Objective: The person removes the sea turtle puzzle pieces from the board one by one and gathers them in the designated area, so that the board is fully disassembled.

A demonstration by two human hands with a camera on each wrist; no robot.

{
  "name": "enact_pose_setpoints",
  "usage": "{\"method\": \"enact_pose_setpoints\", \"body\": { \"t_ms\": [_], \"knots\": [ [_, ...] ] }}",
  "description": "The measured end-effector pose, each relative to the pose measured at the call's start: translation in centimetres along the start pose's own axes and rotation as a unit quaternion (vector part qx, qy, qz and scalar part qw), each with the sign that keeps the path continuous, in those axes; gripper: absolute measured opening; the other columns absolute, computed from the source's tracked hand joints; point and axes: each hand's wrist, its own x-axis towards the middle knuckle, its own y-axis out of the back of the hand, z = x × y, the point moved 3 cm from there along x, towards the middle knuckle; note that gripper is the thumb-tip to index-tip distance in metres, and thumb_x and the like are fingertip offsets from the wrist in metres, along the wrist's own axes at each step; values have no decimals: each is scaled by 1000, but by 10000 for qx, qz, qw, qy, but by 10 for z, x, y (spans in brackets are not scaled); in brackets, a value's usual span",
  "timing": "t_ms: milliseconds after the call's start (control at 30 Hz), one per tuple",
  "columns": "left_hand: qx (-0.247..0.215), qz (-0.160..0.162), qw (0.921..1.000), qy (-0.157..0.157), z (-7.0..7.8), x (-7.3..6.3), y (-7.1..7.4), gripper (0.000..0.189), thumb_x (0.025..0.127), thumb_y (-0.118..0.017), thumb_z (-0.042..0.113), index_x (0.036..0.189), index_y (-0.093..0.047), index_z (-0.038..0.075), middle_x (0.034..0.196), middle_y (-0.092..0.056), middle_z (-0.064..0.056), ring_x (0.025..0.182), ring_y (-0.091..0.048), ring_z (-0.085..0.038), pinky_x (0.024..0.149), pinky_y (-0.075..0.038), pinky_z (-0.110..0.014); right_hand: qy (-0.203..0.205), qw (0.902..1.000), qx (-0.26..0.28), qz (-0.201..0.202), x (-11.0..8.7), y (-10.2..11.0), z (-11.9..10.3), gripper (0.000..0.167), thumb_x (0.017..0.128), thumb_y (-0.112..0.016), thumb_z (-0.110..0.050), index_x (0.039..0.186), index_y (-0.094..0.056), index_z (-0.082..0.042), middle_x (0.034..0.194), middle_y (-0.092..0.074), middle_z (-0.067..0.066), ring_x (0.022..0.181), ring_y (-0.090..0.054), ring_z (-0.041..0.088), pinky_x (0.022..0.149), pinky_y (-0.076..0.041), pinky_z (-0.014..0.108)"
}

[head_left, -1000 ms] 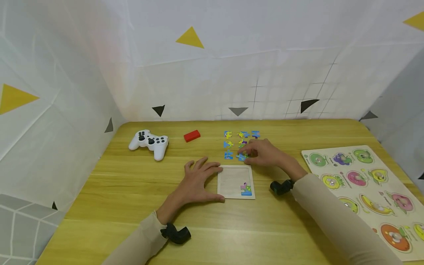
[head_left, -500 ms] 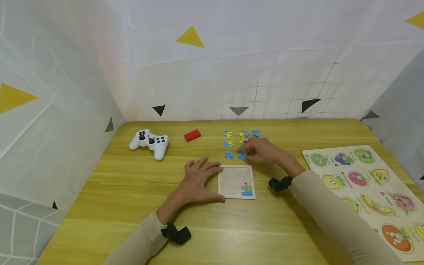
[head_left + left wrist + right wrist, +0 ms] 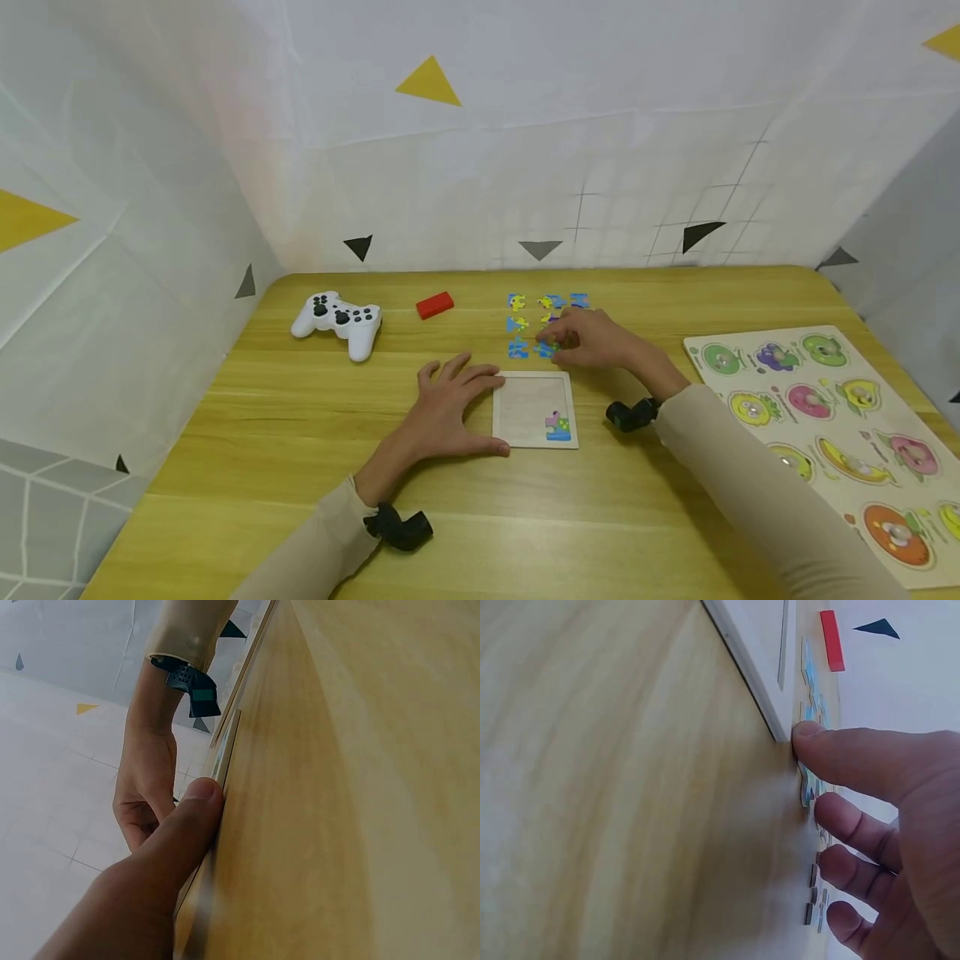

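Observation:
My left hand [image 3: 446,418] lies with spread fingers at the left side of a square wooden puzzle tray [image 3: 522,410]. Its thumb [image 3: 199,796] presses at the near left corner and a fingertip touches the far left corner. Interlocked pink, green and blue pieces [image 3: 558,428] fill the tray's near right corner. Just beyond the tray, my right hand [image 3: 596,340] pinches a blue jigsaw piece [image 3: 544,350] between thumb and fingers, low at the tabletop. The remaining fingers are bent, and the hand hides part of that piece and some neighbours.
Several loose jigsaw pieces [image 3: 517,325] lie in rows behind the tray. A red block [image 3: 435,306] and a white game controller [image 3: 339,321] lie to the left. A wooden fruit puzzle board [image 3: 798,433] lies on the right. White cloth [image 3: 450,192] surrounds the wooden table.
My right hand has shifted slightly, and the blue jigsaw piece at its fingertips has slid a little away from the tray. My left hand has stayed on the tray.

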Motion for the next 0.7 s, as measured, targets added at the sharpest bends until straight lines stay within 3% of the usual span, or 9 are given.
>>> {"method": "enact_pose_setpoints", "body": {
  "t_ms": [267,500,700],
  "knots": [
    [-38,71,10000,-28,2,0,2,94,70,-69,84,146,-53,32,156,-46,12,154,-27,-34,112,-15,-64,-139,9998,0,162,-6,2,-1,38,88,-79,-19,124,-74,-12,97,-66,6,88,-58,22,76,-37,37],
    [-50,67,10000,-3,3,-1,2,94,70,-69,84,146,-53,32,156,-46,13,154,-26,-34,112,-14,-64,-73,9996,-116,229,-12,3,-2,33,88,-81,-21,120,-76,-14,93,-64,4,80,-48,19,74,-29,36],
    [-51,-23,10000,72,3,0,1,94,69,-70,84,147,-53,32,156,-45,14,155,-25,-33,113,-13,-61,26,9995,-48,301,-19,4,-10,30,85,-83,-20,114,-79,-18,99,-69,3,88,-57,21,78,-36,36]
  ]
}}
